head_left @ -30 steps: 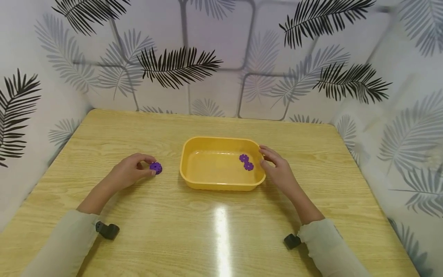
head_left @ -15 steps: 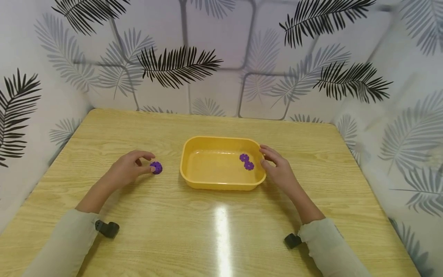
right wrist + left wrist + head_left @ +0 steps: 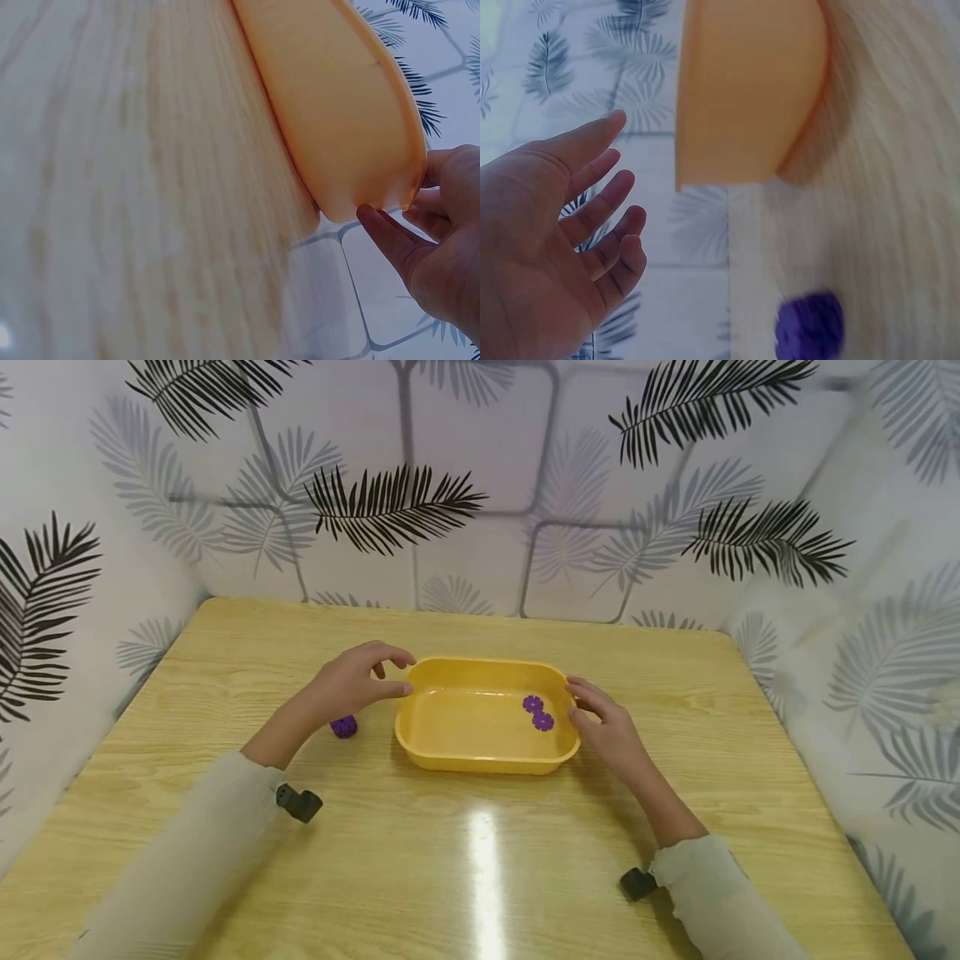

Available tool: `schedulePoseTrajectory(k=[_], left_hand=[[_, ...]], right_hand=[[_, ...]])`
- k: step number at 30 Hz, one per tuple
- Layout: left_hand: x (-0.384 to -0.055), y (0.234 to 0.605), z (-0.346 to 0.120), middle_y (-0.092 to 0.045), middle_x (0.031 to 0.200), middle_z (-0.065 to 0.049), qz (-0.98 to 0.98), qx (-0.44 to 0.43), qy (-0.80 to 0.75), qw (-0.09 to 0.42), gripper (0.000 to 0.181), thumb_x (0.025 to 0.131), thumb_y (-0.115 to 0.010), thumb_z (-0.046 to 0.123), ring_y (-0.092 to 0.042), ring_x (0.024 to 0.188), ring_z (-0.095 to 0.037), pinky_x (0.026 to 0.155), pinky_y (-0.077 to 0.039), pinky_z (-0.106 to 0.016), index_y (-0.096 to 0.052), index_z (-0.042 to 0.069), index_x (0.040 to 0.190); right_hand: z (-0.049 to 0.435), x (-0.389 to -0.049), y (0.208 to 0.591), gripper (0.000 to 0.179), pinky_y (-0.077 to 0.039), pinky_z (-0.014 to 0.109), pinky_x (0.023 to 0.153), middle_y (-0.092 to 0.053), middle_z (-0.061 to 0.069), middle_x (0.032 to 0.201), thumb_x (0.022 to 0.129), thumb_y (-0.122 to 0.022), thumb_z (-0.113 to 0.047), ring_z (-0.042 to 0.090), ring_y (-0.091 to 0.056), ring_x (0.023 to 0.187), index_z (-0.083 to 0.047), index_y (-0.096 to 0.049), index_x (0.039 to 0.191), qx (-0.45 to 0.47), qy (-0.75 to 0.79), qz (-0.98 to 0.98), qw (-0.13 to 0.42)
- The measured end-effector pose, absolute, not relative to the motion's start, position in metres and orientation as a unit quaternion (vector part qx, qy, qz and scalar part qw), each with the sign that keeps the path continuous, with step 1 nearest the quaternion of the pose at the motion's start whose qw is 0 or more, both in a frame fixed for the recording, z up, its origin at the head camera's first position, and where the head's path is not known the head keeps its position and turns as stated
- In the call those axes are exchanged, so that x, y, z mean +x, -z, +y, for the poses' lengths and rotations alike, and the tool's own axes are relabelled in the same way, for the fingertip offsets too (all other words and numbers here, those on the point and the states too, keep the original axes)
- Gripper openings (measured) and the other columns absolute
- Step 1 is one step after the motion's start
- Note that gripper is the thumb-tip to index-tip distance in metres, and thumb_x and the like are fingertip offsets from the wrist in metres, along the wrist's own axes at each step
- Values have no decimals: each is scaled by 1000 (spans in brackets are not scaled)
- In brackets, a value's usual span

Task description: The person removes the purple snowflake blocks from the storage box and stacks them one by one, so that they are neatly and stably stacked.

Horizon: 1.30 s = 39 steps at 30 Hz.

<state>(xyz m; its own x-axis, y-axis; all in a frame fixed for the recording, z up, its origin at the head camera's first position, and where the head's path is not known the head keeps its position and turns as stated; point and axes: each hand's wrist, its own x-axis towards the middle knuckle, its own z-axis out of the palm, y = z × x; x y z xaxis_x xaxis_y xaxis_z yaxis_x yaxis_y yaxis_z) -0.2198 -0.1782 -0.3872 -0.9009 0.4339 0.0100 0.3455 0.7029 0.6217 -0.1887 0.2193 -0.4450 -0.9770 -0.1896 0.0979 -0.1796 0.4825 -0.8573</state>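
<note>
A yellow plastic tub [image 3: 480,764] sits on the table with two purple notched discs [image 3: 533,704] lying flat at its right end. My left hand [image 3: 352,681] is raised at the tub's left rim, with thumb and fingers spread apart and nothing held. In the left wrist view, a gap shows between this hand [image 3: 577,232] and the tub [image 3: 750,90]. Left of the tub stands a small stack of purple discs [image 3: 344,727], partly covered by the left forearm. My right hand [image 3: 609,731] holds the tub's right end, its thumb at the rim and fingers against the outer wall [image 3: 330,135].
The pale wood table [image 3: 405,860] meets a leaf-patterned wall covering [image 3: 480,560] at the back. Black wrist cameras [image 3: 300,803] hang below both sleeves. A bright light streak crosses the table's front middle.
My left hand has let go of the purple disc stack and moved right and back to the tub's left rim. The stack stays on the table. My right hand stays at the tub.
</note>
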Motion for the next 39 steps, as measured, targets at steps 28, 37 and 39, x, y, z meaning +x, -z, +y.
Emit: schedulePoseTrajectory(k=[28, 37, 39], left_hand=[[-256, 411, -28, -62, 129, -7, 879, 299, -346, 136, 44, 95, -71, 35, -58, 106, -20, 92, -50, -39, -64, 13, 134], [-258, 430, -4, -69, 121, -2, 875, 325, -322, 158, 38, 94, -72, 30, -61, 115, -20, 101, -47, -39, -66, 14, 128], [-258, 434, -1, -70, 117, -1, 869, 331, -328, 165, 37, 93, -73, 28, -61, 112, -18, 101, -47, -38, -67, 11, 126]], right_hand=[[220, -187, 444, 45, -44, 48, 110, -41, 5, 159, 103, -57, -16, 35, -50, 135, -5, -52, 146, -110, 500, 859, 2], [221, -188, 446, 44, -45, 49, 109, -43, 7, 158, 102, -59, -16, 36, -51, 134, -3, -54, 144, -120, 507, 853, -5], [222, -188, 446, 44, -43, 50, 110, -43, 9, 158, 102, -60, -15, 37, -51, 134, -1, -54, 144, -123, 510, 851, -8]])
